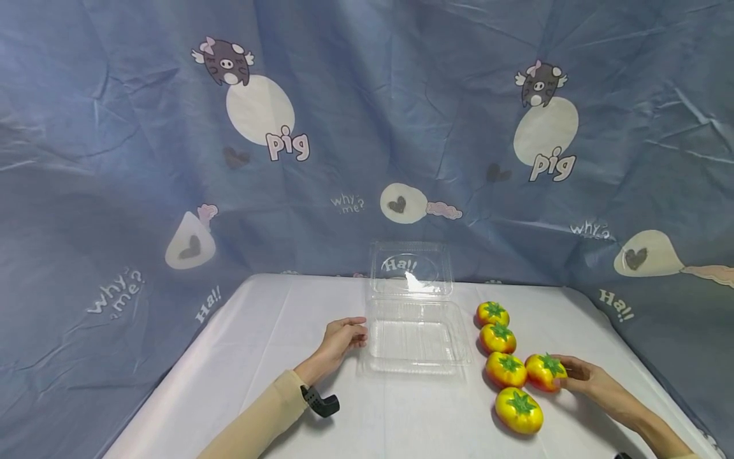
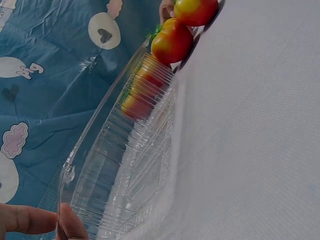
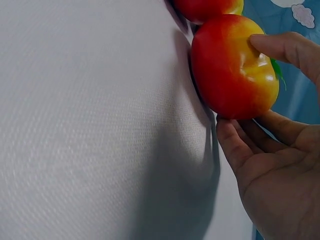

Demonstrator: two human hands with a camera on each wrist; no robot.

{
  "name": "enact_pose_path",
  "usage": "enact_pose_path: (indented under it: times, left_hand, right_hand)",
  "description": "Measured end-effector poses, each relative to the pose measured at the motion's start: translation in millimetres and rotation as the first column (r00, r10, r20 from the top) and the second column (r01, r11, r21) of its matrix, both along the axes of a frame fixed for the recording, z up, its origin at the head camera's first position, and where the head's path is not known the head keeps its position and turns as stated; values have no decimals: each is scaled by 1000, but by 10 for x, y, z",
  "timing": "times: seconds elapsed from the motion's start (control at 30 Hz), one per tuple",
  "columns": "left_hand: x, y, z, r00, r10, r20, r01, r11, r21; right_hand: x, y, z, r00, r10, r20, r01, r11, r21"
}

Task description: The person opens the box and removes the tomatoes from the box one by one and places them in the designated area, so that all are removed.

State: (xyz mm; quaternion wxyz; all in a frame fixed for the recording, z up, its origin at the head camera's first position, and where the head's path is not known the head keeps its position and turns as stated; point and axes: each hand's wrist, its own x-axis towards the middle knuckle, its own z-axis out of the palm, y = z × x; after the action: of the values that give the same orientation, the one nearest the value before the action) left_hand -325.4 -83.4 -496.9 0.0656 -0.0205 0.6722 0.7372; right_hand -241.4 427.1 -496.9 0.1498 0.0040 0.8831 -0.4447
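A clear plastic clamshell box (image 1: 413, 368) sits on the table with its lid (image 1: 411, 271) raised at the back. My left hand (image 1: 339, 341) is at the box's left side; in the left wrist view, thumb and finger pinch the rim (image 2: 64, 182). Over on the right, my right hand (image 1: 590, 382) holds a red-and-yellow toy tomato (image 1: 545, 372) with a green leafy top. The right wrist view has the thumb on one side of this tomato (image 3: 232, 67) and the other fingers at its lower side. Just left of it is another toy tomato (image 1: 506, 370).
More toy tomatoes stand in a column right of the box: two farther back (image 1: 493, 314) and one nearest the front (image 1: 518, 411). A white cloth (image 1: 401, 414) covers the table. Behind it hangs a blue printed curtain (image 1: 344, 115).
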Motion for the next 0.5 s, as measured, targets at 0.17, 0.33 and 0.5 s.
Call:
enact_pose_path:
  times: [0.17,0.33,0.5]
  left_hand:
    - [0,-5,-7,1000,-3,8,3,1000,-6]
    - [4,-18,4,1000,-17,5,17,1000,-4]
    - [7,-13,15,1000,-12,11,12,1000,1]
  right_hand:
    - [3,5,15,1000,-6,-7,6,1000,6]
    - [11,14,26,1000,1,-19,-1,1000,15]
    - [31,22,44,999,24,-44,-24,1000,6]
